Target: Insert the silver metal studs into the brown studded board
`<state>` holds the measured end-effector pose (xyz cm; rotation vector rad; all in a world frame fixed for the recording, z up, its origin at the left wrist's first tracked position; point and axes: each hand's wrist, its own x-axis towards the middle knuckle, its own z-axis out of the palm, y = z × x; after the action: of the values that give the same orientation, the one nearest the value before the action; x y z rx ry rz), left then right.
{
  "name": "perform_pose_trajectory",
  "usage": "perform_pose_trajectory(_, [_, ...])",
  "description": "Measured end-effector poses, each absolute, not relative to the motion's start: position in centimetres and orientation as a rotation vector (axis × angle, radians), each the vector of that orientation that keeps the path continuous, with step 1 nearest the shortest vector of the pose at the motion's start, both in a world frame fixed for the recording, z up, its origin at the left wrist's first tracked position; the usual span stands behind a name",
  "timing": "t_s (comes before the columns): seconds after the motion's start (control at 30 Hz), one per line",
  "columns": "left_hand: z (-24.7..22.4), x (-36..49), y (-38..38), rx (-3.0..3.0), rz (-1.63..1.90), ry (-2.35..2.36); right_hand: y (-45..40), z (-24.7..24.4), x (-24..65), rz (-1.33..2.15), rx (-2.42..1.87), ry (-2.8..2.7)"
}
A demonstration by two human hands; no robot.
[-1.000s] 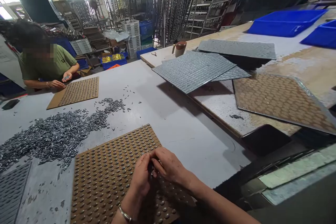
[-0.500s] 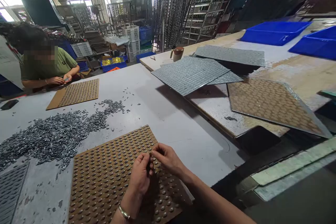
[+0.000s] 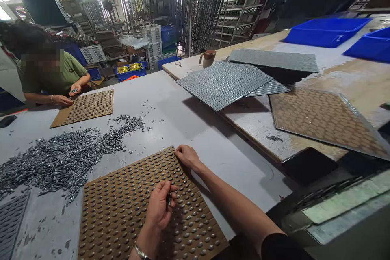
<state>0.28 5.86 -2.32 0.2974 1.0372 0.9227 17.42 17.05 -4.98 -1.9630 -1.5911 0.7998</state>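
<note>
A brown perforated board [image 3: 128, 207] lies in front of me on the grey table [image 3: 195, 130], its holes partly filled with small dark metal pieces. My left hand [image 3: 160, 207] hovers over the board's middle, fingers curled around a few small metal pieces. My right hand [image 3: 186, 157] rests at the board's far right corner, fingertips pinched down on the top row; whether it holds a piece I cannot tell. A large heap of loose grey metal pieces [image 3: 61, 156] spreads across the table to the left of the board.
A person in a green shirt [image 3: 65, 74] sits at the far left with a second brown board [image 3: 87, 107]. Grey ribbed sheets [image 3: 225, 81] and a mesh panel [image 3: 326, 118] lie on the wooden bench at right. Blue bins [image 3: 326, 30] stand behind.
My hands have separated: the right hand moved up to the board's far corner, while the left hand stayed over the middle with the pieces.
</note>
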Motion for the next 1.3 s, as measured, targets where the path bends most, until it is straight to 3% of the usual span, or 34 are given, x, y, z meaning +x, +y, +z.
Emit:
perform_pose_trajectory(0.23, [-2.1, 0.2, 6.3, 0.249, 0.936, 1.014, 17.5, -5.0, 17.6, 0.766, -2.011, -1.582])
perform_pose_trajectory(0.37, [-1.6, 0.2, 6.3, 0.225, 0.972, 1.029, 14.5, -3.8, 17.0, 0.785, -1.743, -1.465])
perform_pose_trajectory(0.5, [-1.5, 0.9, 6.1, 0.259, 0.99, 1.008, 8.8, -2.2, 15.7, 1.02, -1.364, -1.565])
perform_pose_trajectory(0.6, [-1.6, 1.8, 5.8, 0.351, 1.034, 0.992, 6.1, -1.4, 15.2, 1.115, -1.322, -1.483])
perform_pose_trajectory(0.83, [-1.6, 2.5, 6.1, 0.522, 1.121, 1.064, 8.3, -2.3, 16.3, 1.36, -1.289, -1.274])
perform_pose_trajectory(1.07, [-1.8, 1.3, 6.1, 0.294, 1.041, 1.055, 14.2, -5.3, 17.5, 0.802, -1.764, -1.372])
perform_pose_trajectory(1.3, [-2.5, 0.6, 5.5, 0.263, 1.01, 1.052, 15.1, -5.2, 16.9, 0.748, -1.952, -1.431])
